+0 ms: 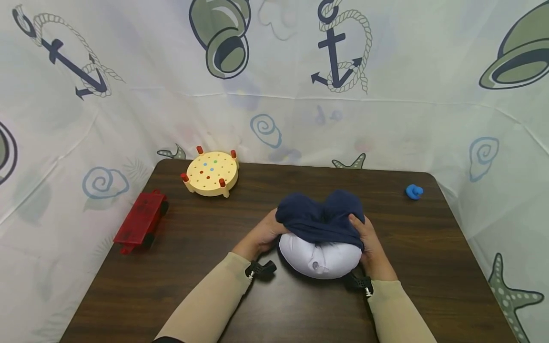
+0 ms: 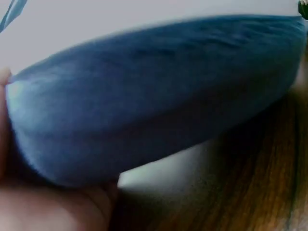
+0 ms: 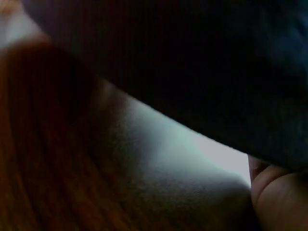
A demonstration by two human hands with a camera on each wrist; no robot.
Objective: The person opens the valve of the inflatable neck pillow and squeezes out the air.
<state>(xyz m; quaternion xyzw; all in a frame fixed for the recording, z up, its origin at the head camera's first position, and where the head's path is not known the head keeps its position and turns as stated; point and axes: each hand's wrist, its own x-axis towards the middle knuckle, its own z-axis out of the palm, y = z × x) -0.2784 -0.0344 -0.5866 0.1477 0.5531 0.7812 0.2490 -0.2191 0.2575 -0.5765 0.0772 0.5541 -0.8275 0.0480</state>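
In the head view, a puffy white inflatable cushion (image 1: 319, 259) with a small round valve is partly covered by a navy fabric cover (image 1: 319, 216) with two rounded lobes; together they look like a neck pillow. My left hand (image 1: 272, 231) grips the left side, fingers partly hidden behind the fabric. On the other side my right hand (image 1: 368, 240) holds the cover's edge, its thumb lying on the navy cloth. The navy cover (image 2: 154, 96) fills much of the left wrist view. Dark cloth (image 3: 192, 62) blocks most of the right wrist view.
All this is over a dark wooden table (image 1: 206, 305). A red toy cart (image 1: 139, 219) stands at the left edge. Behind it sits a round yellow dotted toy (image 1: 212, 171) with red-tipped pegs. A small blue object (image 1: 414, 192) lies at the back right.
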